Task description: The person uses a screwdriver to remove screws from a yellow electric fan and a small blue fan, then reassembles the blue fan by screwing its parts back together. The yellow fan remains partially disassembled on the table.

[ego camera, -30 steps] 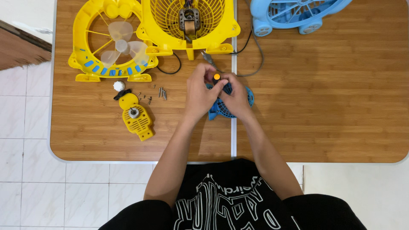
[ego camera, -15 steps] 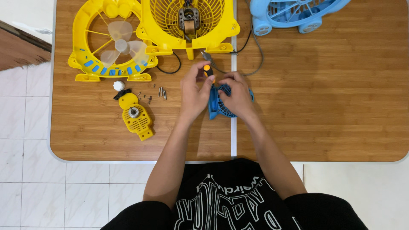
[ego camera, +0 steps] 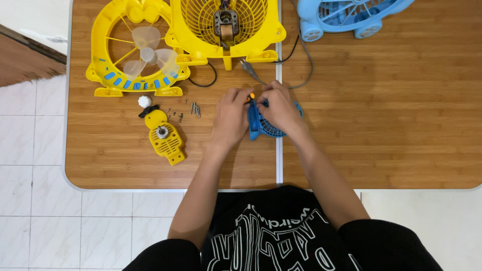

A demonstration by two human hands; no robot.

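Observation:
Both my hands meet at the middle of the wooden table (ego camera: 381,115). My right hand (ego camera: 279,109) grips a small blue vented fan part (ego camera: 263,126), covering most of it. My left hand (ego camera: 231,118) pinches a small tool with an orange tip (ego camera: 251,96) against the top of that blue part. The tool's shaft is hidden between my fingers. A grey plug with its cable (ego camera: 247,66) lies just above my hands.
A yellow fan grille with clear blades (ego camera: 135,50) and a yellow fan housing with a motor (ego camera: 226,25) stand at the back. A blue fan body (ego camera: 351,15) is back right. A yellow motor cover (ego camera: 164,136), white knob (ego camera: 144,101) and loose screws (ego camera: 188,110) lie left.
Both hands and the blue part shifted slightly toward the back of the table; the orange tool tip stays between my fingers. The other parts have not moved.

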